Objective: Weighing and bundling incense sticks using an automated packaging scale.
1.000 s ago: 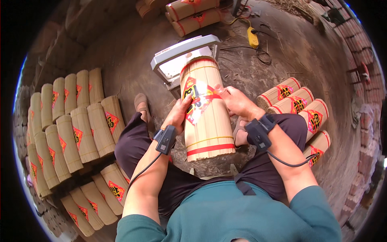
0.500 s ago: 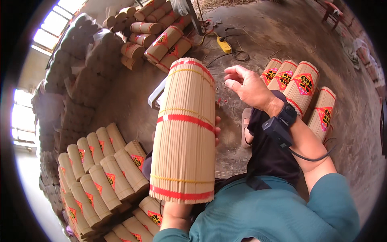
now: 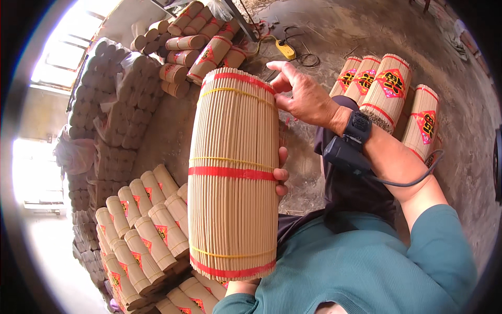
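Note:
A large barrel-shaped bundle of thin tan sticks [image 3: 232, 209] stands tilted before me, with red tape bands and thin yellow bands around it. My left hand [image 3: 282, 172] grips it from behind; its fingertips wrap round the right edge, and the rest of the hand is hidden. At the upper right edge, my right hand [image 3: 306, 99] has thumb and fingers bent in a pinch, touching the bundle by the end of the top yellow band [image 3: 238, 93]. Whatever lies between those fingertips is too small to make out. A dark device with a cable [image 3: 348, 149] is strapped to my right wrist.
Similar bundles with red diamond labels [image 3: 384, 83] stand at the right. Rows of labelled bundles [image 3: 151, 225] fill the lower left. More bundles [image 3: 209, 57] are piled at the back, near a yellow power strip [image 3: 285, 49] with a dark cord. Grey stacks [image 3: 115, 99] line the left wall.
My right hand has moved left and slightly up, from apart from the bundle to its upper right edge. The bundle has turned a little and come closer; my left hand still grips it.

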{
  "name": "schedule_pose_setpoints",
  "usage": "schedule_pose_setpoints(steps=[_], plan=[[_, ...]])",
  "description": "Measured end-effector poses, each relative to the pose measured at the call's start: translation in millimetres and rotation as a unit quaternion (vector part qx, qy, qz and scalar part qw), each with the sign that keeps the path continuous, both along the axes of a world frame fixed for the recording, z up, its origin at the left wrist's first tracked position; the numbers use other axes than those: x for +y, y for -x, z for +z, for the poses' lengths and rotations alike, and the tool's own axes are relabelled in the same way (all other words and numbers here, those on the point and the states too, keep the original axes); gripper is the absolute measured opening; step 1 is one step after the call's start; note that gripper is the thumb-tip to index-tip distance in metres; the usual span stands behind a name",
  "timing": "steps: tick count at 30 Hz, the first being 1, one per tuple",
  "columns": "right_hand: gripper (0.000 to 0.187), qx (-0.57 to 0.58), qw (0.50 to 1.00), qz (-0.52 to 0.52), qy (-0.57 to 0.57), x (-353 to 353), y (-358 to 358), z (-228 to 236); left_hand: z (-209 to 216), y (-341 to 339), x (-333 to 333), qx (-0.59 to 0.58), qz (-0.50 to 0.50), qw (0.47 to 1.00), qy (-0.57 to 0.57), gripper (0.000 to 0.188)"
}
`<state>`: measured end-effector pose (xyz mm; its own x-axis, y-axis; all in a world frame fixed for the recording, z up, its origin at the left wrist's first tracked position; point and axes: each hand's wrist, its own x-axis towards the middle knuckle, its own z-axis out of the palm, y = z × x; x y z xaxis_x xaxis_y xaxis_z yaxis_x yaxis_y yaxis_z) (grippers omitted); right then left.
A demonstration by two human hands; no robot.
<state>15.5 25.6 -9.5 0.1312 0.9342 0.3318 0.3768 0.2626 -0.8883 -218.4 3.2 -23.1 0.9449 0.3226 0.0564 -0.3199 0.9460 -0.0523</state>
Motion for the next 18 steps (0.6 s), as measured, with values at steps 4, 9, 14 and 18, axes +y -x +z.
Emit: schedule_pose_setpoints(steps=[4, 9, 14, 18], plan=[[0.052, 0.005, 1.000, -0.028, 0.001, -9, -3, 1, -8, -7, -11, -0.030, 0.020, 0.999, 0.027, 0.085], [0.046, -0.017, 0.999, -0.043, -0.015, -14, -7, -3, -21, -13, -16, -0.083, 0.014, 0.994, 0.063, 0.086], [0.043, -0.046, 0.997, -0.061, -0.029, -8, -4, -10, -35, -11, -7, -0.123, -0.034, 0.987, 0.099, 0.092], [0.055, -0.080, 0.996, -0.026, -0.011, -6, -8, 1, -40, -9, -8, -0.147, 0.012, 0.986, 0.072, 0.111]])
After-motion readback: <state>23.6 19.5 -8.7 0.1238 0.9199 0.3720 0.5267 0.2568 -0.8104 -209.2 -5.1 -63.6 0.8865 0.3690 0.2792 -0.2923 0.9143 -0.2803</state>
